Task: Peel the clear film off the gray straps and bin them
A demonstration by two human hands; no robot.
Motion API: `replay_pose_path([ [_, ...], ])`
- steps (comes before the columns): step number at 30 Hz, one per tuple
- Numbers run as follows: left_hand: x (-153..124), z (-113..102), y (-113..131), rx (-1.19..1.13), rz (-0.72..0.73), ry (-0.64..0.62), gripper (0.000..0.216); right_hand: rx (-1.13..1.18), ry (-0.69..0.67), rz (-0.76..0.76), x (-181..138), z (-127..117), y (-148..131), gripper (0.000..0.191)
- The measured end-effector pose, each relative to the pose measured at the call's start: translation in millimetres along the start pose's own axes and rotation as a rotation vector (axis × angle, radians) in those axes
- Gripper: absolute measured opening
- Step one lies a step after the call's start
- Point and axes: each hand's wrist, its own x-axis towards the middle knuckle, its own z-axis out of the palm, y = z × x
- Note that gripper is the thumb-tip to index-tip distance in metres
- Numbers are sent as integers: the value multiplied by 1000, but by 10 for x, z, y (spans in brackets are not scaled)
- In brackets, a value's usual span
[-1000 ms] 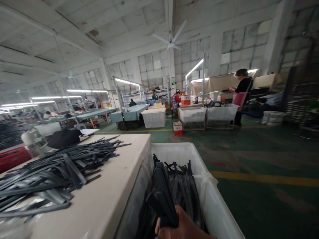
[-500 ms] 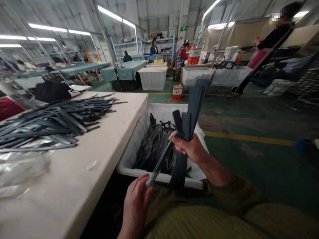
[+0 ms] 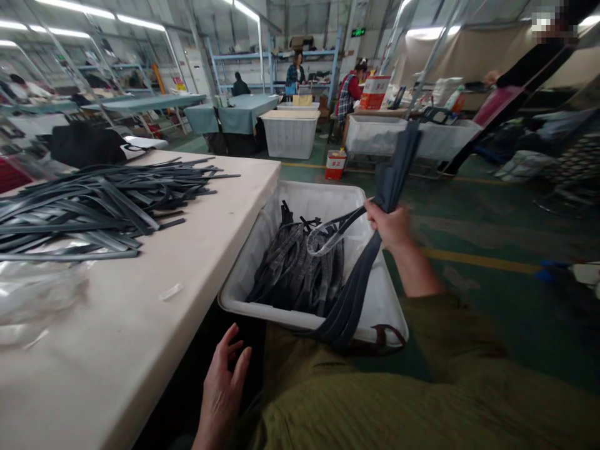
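My right hand (image 3: pixel 390 224) is closed round a bundle of dark grey fabric strips (image 3: pixel 359 284), whose upper ends stick up above my fist. The lower part of the bundle hangs in a curve over the near rim of a white plastic bin (image 3: pixel 394 300). From the same hand one strip (image 3: pixel 328 237) loops out to the left over the bin, its paler underside showing. Inside the bin lies a heap of dark strips (image 3: pixel 290 269). My left hand (image 3: pixel 227 375) is empty, fingers apart, between the table edge and my lap.
On the pale table (image 3: pixel 154 337) to the left lies a large pile of grey strips (image 3: pixel 94 206), with clear plastic film (image 3: pixel 37 294) in front and a black bag (image 3: pixel 87 145) behind. Several people work farther back; one person (image 3: pixel 520 94) stands at the far right beside white bins.
My left hand has let go of the strip and moved down and left. My right hand has risen and moved right with the bundle. The loose strip now curls over the bin.
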Motion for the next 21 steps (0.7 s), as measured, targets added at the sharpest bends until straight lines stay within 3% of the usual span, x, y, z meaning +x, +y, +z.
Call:
replay_pose_path([
  [7, 11, 63, -179, -29, -46, -30, 66, -302, -181, 135, 48, 414, 624, 23],
  [13, 19, 122, -292, -21, -88, -65, 72, -426, -305, 191, -25, 491, 846, 21],
  [21, 39, 147, -442, -8, -98, -95, 75, -470, -357, 243, -96, 568, 1083, 23],
])
